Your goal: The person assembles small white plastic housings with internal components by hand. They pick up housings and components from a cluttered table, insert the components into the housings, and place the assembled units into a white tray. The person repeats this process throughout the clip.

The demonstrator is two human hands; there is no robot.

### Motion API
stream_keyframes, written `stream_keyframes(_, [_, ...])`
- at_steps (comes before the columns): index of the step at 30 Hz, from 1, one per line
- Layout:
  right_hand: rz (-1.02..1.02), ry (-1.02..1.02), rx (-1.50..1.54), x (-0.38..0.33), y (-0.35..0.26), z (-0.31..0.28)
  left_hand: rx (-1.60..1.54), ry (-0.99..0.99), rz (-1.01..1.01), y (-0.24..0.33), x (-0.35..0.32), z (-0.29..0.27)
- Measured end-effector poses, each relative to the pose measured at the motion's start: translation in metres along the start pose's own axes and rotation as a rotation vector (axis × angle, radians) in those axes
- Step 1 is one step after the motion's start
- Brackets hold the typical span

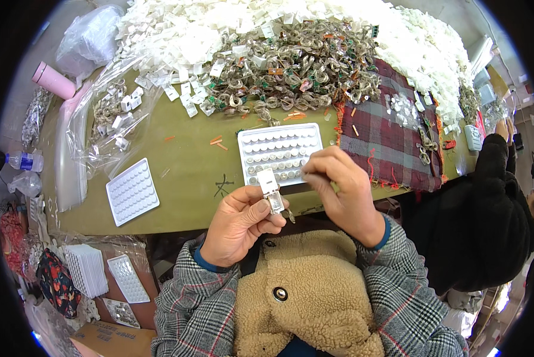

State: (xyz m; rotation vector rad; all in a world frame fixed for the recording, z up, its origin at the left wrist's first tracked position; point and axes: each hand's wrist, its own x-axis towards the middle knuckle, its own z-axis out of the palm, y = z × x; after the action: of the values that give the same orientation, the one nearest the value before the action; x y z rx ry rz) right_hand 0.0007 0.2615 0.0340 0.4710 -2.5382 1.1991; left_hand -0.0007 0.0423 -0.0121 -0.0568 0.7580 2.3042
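Observation:
My left hand [238, 223] grips a small white plastic case [270, 189] between thumb and fingers, in front of my chest. Its lower part is an open compartment, and a short bit of clear wire hangs below it. My right hand [345, 193] is at the lower right corner of a white tray [247, 138], fingertips pinched together; whatever is between them is too small or hidden to make out. Rows of round pockets fill the tray, and silver button cells [283, 176] sit in several of the nearer ones.
Coiled wire bundles [291, 65] and white plastic pieces [166, 35] are heaped along the back. An empty pocketed tray [132, 191] lies at left, near a plastic bag [109, 116] and a pink bottle [54, 80]. Plaid cloth [380, 131] covers the right side. Another person's dark sleeve [493, 160] is beyond.

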Motion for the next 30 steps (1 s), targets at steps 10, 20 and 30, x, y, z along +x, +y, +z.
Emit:
stream_keyframes(10, [-0.122, -0.026, 0.137, -0.022, -0.038, 0.024, -0.007, -0.001, 0.077, -0.008, -0.015, 0.007])
stream_keyframes(20, [-0.438, 0.165, -0.007, -0.021, -0.029, 0.035, 0.13, 0.066, 0.135, -0.013, -0.018, 0.012])
stream_keyframes(30, [0.179, 0.254, -0.071, -0.032, 0.014, 0.009, 0.332, 0.142, 0.074, -0.007, -0.006, 0.019])
